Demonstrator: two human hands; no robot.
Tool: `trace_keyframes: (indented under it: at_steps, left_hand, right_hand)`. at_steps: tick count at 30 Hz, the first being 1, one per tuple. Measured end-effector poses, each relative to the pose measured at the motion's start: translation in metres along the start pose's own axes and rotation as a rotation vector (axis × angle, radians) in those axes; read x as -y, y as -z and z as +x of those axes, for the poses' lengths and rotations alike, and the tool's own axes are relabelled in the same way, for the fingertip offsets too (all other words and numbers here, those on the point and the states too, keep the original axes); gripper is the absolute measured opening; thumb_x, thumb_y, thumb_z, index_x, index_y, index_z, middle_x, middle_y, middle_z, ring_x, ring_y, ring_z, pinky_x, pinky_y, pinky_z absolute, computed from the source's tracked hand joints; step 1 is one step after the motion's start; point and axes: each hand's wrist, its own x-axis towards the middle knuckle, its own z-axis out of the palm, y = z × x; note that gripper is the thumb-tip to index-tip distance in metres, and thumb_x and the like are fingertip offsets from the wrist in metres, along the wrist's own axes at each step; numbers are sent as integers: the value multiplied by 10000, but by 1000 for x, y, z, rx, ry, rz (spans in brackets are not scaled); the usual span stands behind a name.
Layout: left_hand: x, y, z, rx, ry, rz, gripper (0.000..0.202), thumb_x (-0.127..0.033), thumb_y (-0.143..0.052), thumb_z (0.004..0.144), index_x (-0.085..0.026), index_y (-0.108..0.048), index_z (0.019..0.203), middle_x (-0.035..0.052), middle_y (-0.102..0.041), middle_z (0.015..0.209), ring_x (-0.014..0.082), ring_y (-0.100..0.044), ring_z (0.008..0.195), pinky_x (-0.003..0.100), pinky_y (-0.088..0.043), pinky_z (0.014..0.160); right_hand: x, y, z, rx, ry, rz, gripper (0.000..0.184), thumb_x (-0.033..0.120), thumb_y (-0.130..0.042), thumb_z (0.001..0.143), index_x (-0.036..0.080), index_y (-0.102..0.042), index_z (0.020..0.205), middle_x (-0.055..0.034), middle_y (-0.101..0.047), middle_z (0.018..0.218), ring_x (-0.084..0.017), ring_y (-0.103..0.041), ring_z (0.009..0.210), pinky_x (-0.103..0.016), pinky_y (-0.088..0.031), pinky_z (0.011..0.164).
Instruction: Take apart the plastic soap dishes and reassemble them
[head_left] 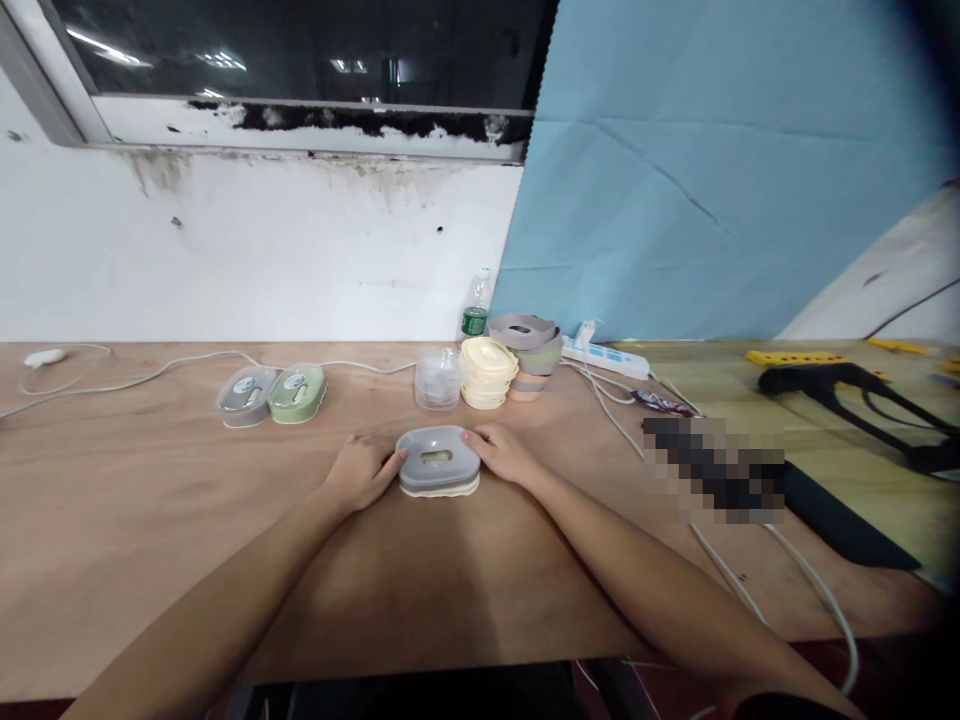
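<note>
A wooden table (150, 520) runs wide under a blue sheet (712, 170); the small box (439, 462), grey lid on a cream base, sits flat near the table's middle, between both hands; the left hand (364, 472) grips its left end with bent fingers; the right hand (501, 452), half curled, clasps its right end with its fingertips; behind stand a stack of trays (529, 355), cream lids (487, 372) and clear tubs (439, 378); farther left lie a grey box (246, 395) and a green box (298, 392), touching.
</note>
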Motion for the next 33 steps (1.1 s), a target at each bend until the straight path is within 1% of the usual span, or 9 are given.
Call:
trace_keyframes:
  at_steps: [5,11,16,23,26,28,31,33]
  left_hand:
    - [0,-1,1,16,26,34,486,-435,-297,980,-183,-572,668,48,-648,730,178,-583,732,300,-362,719]
    - [1,-3,1,19,50,52,460,-457,-357,959,-187,-576,657,41,-652,724,181,-582,733,300,-347,705]
    - [1,-4,0,11,57,49,468,-469,-352,957,-189,-575,656,36,-655,722,177,-577,722,300,-343,702]
    - [3,-2,0,5,88,-3,477,-504,-373,941,-192,-564,635,22,-648,689,174,-577,701,292,-350,695]
    - [6,-1,-1,-16,87,-18,469,-507,-393,933,-194,-559,625,17,-634,658,178,-573,680,290,-352,681]
    - [8,-1,-1,-26,83,-30,468,-506,-397,932,-195,-560,622,15,-629,647,176,-571,666,287,-351,668]
    - [10,0,-2,-32,87,-38,468,-506,-399,932,-193,-563,625,17,-630,646,173,-566,653,287,-350,658]
    - [10,0,-1,-35,89,-39,470,-503,-390,936,-191,-569,633,21,-639,660,173,-568,660,288,-350,659]
  right_hand:
    - [-5,2,1,66,24,-90,546,546,-343,930,167,-471,557,10,-500,551,-102,-421,529,-265,-211,526]
    - [-11,0,2,119,71,-105,536,553,-396,908,166,-461,543,32,-417,510,-89,-365,506,-262,-169,514]
    - [-15,-3,1,115,63,-90,548,577,-383,908,167,-440,549,36,-394,519,-89,-350,519,-258,-162,515]
    - [-14,-4,0,58,62,-71,533,570,-409,902,171,-427,549,43,-382,519,-92,-361,520,-248,-175,509]
    - [-12,-5,0,-4,60,-55,533,571,-403,906,177,-442,550,39,-398,516,-101,-374,523,-246,-204,511]
    - [-11,-5,1,-77,43,-40,513,559,-414,904,182,-470,561,32,-431,517,-111,-395,527,-246,-236,515]
    - [-5,1,5,-240,44,-20,403,499,-479,888,188,-553,642,7,-533,580,-129,-456,566,-251,-309,550]
    - [3,8,12,-371,102,-27,310,437,-506,884,191,-593,716,-16,-586,666,-141,-496,615,-260,-360,603]
